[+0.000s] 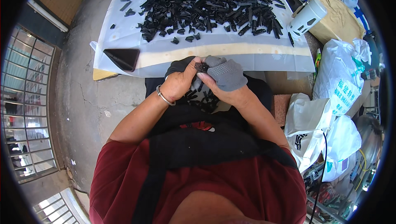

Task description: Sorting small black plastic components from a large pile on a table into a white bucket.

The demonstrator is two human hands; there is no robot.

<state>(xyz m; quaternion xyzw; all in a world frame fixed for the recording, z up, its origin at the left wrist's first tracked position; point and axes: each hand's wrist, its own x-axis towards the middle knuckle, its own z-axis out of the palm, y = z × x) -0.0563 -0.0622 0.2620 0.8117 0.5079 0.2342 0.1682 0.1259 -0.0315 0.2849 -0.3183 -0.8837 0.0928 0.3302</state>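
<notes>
In front of my lap, at the table's near edge, my two hands meet around a small black plastic part (201,67). My left hand (180,80), partly covered by a dark glove and with a metal bangle (164,96) at the wrist, pinches it with a bare thumb. My right hand (226,77), in a grey dotted glove (227,75) with its thumb bare, grips it from the other side. Most fingertips are hidden behind the part and the gloves. Below the hands, more black plastic pieces (206,101) lie in my lap area.
A large heap of black plastic pieces (206,7) covers the far part of the white-covered table (111,34). A dark phone-like object (122,58) lies near the left edge. On the right stand a white perforated cylinder (307,17), white sacks (336,79) and a hanging black cable (324,162).
</notes>
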